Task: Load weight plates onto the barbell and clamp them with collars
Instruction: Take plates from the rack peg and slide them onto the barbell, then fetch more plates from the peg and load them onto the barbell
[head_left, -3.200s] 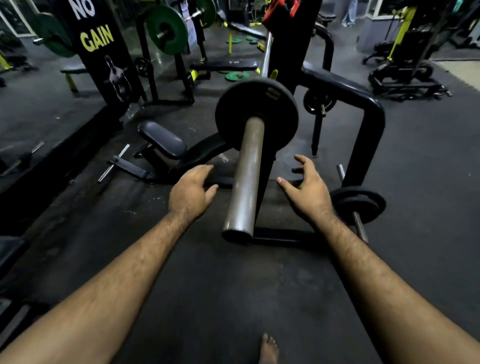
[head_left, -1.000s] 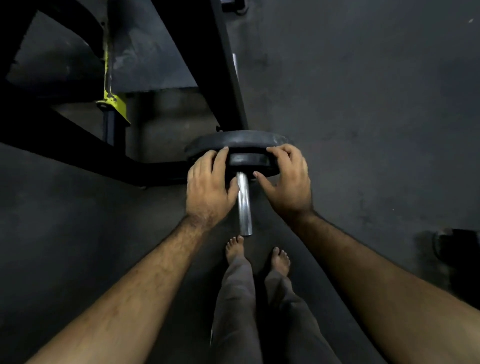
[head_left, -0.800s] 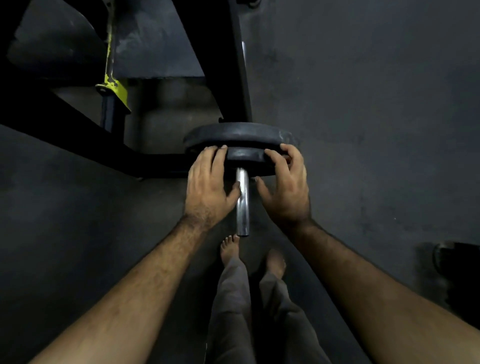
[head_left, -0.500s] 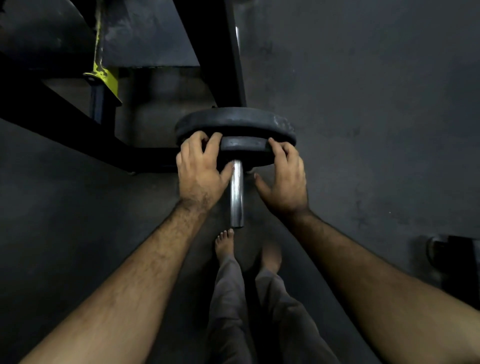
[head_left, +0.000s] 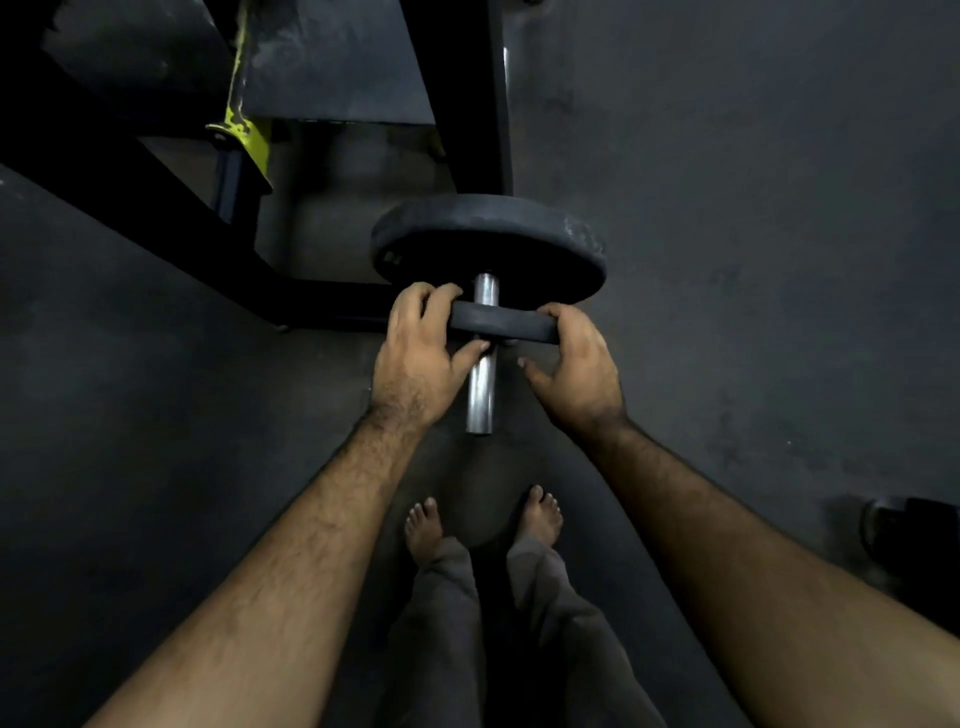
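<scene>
Head view: small plate now apart from large plate.

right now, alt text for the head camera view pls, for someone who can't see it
Seen from above, a person's left hand and right hand grip a small black plate threaded on a steel peg, a short way out from a larger black plate. The person's bare feet stand on a dark floor beside a black steel frame.

Dim, murky, wide-angle edge distortion
</scene>
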